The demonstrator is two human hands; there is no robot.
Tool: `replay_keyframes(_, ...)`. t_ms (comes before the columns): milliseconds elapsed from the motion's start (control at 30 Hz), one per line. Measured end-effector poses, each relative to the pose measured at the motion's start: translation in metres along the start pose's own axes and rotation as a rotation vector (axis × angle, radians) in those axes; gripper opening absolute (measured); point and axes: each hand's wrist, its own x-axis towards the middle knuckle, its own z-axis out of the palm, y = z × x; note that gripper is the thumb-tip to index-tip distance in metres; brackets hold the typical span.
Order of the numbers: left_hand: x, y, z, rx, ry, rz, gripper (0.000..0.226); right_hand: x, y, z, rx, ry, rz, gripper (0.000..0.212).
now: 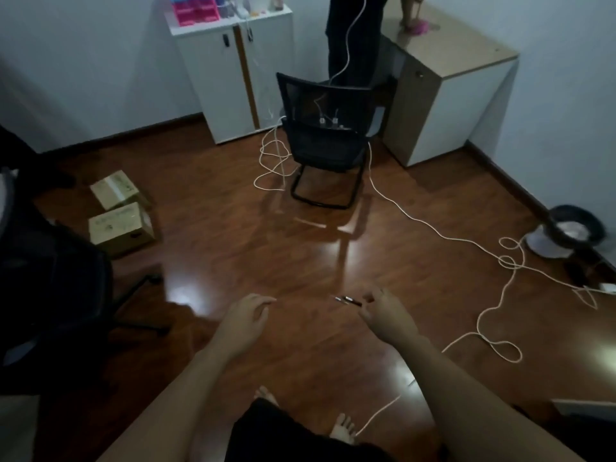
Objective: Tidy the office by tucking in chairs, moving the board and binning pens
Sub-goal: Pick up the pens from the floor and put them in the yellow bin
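Observation:
My right hand [386, 315] is held out over the wooden floor with its fingers pinched on a dark pen [348, 300] that sticks out to the left. My left hand [246, 313] hovers beside it, fingers loosely curled and holding nothing. A black mesh chair [328, 141] stands at the back of the room, pulled out from the desk [446, 78]. A black-lined waste bin [576, 225] sits by the right wall. A dark swivel chair [50, 281] is at the left edge. No board shows.
White cable [433, 228] loops across the floor from the chair to the right and near my bare feet [343, 425]. Two cardboard boxes [116, 211] lie at left. A white cabinet [233, 68] stands at the back, and another person's dark legs [353, 38] are by the desk.

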Motion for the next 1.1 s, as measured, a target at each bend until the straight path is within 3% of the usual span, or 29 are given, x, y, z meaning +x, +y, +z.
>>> replay_keyframes(400, 0.145, 0.056, 0.033, 0.042, -0.126, 0.147, 0.029, 0.064, 0.063, -0.026, 0.035, 0.0, 0.167, 0.033)
replay_keyframes(533, 0.197, 0.06, 0.048, 0.024, -0.122, 0.155, 0.029, 0.096, 0.07, -0.038, 0.01, -0.041, 0.173, 0.033)
replay_keyframes(767, 0.278, 0.049, 0.08, 0.017, -0.254, 0.183, 0.028, 0.164, 0.091, -0.048, 0.006, -0.102, 0.218, 0.031)
replay_keyframes(1100, 0.37, 0.024, 0.157, 0.03, -0.348, 0.03, 0.032, 0.275, 0.15, -0.006, 0.035, -0.229, 0.25, 0.031)
